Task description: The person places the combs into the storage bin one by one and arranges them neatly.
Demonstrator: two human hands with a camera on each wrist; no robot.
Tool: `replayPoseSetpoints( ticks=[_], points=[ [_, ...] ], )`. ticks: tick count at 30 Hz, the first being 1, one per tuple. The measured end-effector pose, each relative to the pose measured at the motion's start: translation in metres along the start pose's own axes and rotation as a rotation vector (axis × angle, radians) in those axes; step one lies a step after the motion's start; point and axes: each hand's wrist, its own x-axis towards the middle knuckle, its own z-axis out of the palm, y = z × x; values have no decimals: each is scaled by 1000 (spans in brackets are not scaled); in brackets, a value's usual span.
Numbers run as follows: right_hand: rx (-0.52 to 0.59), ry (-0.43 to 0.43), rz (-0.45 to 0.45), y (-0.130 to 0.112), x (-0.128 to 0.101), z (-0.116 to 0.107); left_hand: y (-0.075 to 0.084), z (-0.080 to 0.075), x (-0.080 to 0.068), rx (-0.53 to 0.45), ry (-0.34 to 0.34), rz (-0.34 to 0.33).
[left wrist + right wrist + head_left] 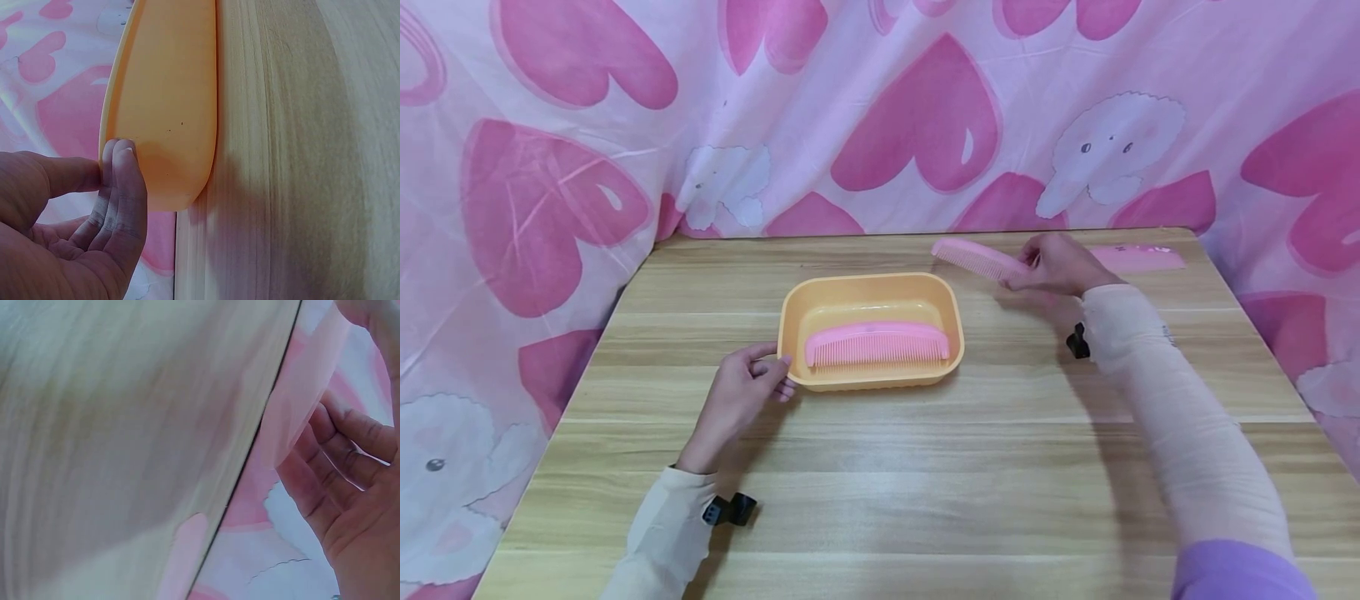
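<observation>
My left hand (747, 390) pinches the front left corner of a yellow-orange plastic tray (871, 386). In the left wrist view, the thumb lies at the rim of the tray (169, 81) while the fingertips press its outer wall. Inside the tray lies a pink comb (877, 333), teeth toward the front. Behind and right of the tray, my right hand (1063, 265) grips a second pink comb (973, 257) by one end, above the table. The right wrist view shows this comb (306, 387) between thumb and fingers. Farther right, a flat pink piece with small decorations (1138, 258) lies partly behind the right hand.
The wood-grain table (880, 492) ends at the back against a pink curtain (895, 117) patterned with hearts and white animals. The curtain also hangs along both sides. A dark wrist camera (730, 510) sits by the left sleeve, another (1078, 342) by the right.
</observation>
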Motion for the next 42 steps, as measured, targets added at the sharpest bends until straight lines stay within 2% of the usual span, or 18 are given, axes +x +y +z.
replayPoseSetpoints(
  ticks=[6,11,20,37,42],
  points=[
    [-50,37,-56,-12,-1,-6,0,0,0,1,4,9],
    [-47,49,-106,-27,-3,-9,0,-1,0,-4,-1,11],
    [-99,110,-277,-59,-4,-7,-1,0,0,-9,-1,10],
    [-172,29,-427,-126,-14,12,-1,0,0,8,5,-8],
    [-209,-4,-436,-142,-15,23,-1,0,0,2,3,-10]
  ],
)
